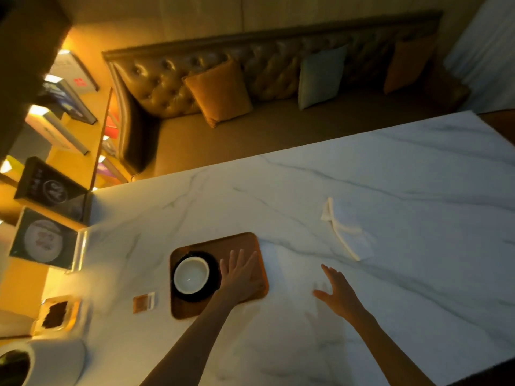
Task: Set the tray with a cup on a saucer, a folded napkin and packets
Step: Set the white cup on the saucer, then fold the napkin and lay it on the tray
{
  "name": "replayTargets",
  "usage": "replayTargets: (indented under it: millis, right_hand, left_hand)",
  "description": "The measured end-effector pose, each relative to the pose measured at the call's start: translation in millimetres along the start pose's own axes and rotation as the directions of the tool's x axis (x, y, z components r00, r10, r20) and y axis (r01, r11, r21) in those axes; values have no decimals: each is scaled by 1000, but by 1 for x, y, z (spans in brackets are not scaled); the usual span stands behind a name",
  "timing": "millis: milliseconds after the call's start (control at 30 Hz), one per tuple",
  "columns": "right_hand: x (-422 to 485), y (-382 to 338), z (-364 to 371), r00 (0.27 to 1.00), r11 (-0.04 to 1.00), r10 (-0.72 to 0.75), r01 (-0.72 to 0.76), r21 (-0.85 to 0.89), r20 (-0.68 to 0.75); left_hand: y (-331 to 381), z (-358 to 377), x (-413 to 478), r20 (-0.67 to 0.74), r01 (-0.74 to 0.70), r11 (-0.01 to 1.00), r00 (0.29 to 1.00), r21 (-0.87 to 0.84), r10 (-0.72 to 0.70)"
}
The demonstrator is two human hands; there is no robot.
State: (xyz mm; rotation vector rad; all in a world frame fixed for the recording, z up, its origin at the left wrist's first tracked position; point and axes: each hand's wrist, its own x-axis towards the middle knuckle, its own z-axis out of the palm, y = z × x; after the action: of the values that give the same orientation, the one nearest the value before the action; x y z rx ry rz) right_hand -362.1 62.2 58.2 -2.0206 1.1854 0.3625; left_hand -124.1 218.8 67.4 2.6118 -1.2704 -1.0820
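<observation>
Nothing legible; the dark sign (53, 188) perhaps bears a round logo.

Table (362, 174): white marble, grey veins. Tray (239, 242): orange-brown wood. Saucer (213, 263): black; cup (191, 275): white. Napkin (347, 231): white. Packet (143, 302): brown and white. Sofa (172, 87): tufted brown leather, orange cushion (218, 93).

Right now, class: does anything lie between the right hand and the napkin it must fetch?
Nothing visible does. Only bare marble table lies between the open right hand and the napkin. The left hand rests flat on the tray.
</observation>
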Motion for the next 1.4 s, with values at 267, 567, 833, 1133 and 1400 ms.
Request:
replayTargets:
  millis: [267, 567, 833, 1133, 1400]
  right_hand:
    - [54, 88, -70, 987, 975, 108, -82, 204, -121]
    - [140, 139, -104, 913, 923, 309, -221, 314, -266]
    - [147, 156, -82, 854, 830, 382, -149, 538, -353]
    - [114, 149, -107, 879, 778, 228, 94, 621, -418]
    - [78, 72, -172, 861, 709, -61, 394, 585, -505]
  left_hand:
    - [122, 6, 74, 101, -120, 981, 989, 151, 105]
    - [267, 1, 199, 122, -460, 776, 882, 432, 454]
    - [315, 50, 238, 278, -608, 382, 718, 696, 638]
    - [285, 13, 219, 144, -567, 556, 767, 608, 625]
    - [224, -61, 128, -268, -486, 734, 714, 475, 647]
